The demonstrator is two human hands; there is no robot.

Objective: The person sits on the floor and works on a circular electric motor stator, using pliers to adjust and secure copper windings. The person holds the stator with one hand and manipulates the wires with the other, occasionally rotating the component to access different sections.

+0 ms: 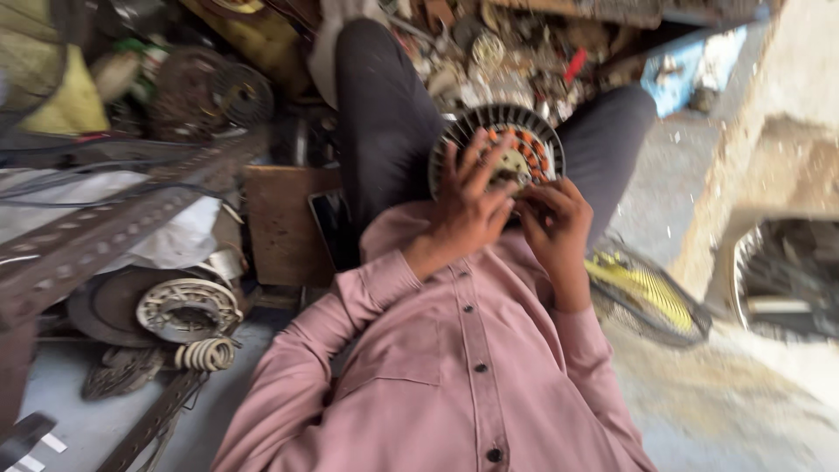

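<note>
A round fan motor stator [505, 138], with a grey finned rim and orange copper windings, rests on my lap between my knees in dark trousers. My left hand [468, 208] lies over its face with fingers spread, holding it steady. My right hand [555, 225] grips its lower right edge, fingertips curled onto the windings. Whether the right fingers pinch a wire is blurred. My pink buttoned shirt [454, 367] fills the lower middle of the view.
A dark phone [330, 229] leans on a wooden box [284, 223] at my left. A rusty angle bar [96, 232], a wound stator ring [188, 306] and a wire coil [205, 354] lie left. A yellow fan guard [647, 297] sits right; scrap parts pile ahead.
</note>
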